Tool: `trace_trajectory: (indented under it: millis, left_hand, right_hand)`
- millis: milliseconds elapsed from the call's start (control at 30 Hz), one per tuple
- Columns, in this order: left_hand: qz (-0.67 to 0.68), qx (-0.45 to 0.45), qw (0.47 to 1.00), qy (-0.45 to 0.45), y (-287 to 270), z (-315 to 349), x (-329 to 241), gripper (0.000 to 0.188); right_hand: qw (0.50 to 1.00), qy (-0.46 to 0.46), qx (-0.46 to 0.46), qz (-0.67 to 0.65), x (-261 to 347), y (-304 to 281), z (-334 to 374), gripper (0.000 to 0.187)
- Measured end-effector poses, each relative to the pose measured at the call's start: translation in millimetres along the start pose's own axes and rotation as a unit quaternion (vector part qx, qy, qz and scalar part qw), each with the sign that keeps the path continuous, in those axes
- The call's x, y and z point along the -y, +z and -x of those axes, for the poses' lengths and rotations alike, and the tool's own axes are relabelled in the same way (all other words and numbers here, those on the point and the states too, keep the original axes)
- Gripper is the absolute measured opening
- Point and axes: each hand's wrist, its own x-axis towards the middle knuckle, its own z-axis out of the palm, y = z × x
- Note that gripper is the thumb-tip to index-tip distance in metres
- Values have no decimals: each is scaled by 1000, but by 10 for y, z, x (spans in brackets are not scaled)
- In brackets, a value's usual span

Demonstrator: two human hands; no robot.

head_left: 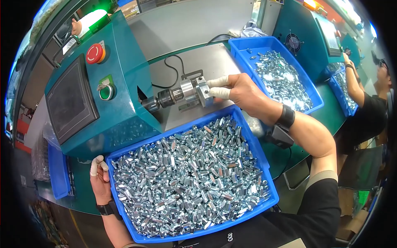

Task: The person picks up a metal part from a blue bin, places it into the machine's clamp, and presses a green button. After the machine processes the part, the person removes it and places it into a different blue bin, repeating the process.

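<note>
Leftmost, a blue bin (58,175) on a green tabletop (84,200), close to clear plastic wrap (40,159). Next, a teal machine (126,62) with a dark screen (69,101), a red button (95,53) and a green button (106,92) on its sloped face. Lower down, just beside the near tray's left edge, a left hand (101,186) with white finger covers and a dark wristband; grip curled, around something or nothing, impossible to tell. At center, spread across the blue near tray (261,161), a heap of shiny, faceted metal pieces (190,177). Beyond the tray, a chuck (167,98) jutting from the machine toward a silver clamp (204,94) on a pale metal plate (170,120). At the clamp's right side, a right hand (250,96), white covers on two fingers, tips close against the metal; grip slightly parted, with any piece between the fingertips impossible to tell. Farther right, a blue back tray (316,97) with a glinting heap of similar pieces. Behind it, a second teal machine (304,25). At far right, another person (372,120) in black, forearms reaching toward that machine.
</note>
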Motion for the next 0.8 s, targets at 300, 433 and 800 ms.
trace_trajectory:
  millis: [300,433,800]
  left_hand:
    - [-10,5,1000,-11,7,4,-35,25]
    - [-5,9,1000,-9,-45,-44,8,25]
    - [-9,21,1000,-9,-163,-78,31,27]
  right_hand:
    - [991,27,121,-45,-27,-195,-275,36]
    - [989,18,139,-47,-27,-237,-275,35]
    - [985,1,159,-74,-79,-258,-294,32]
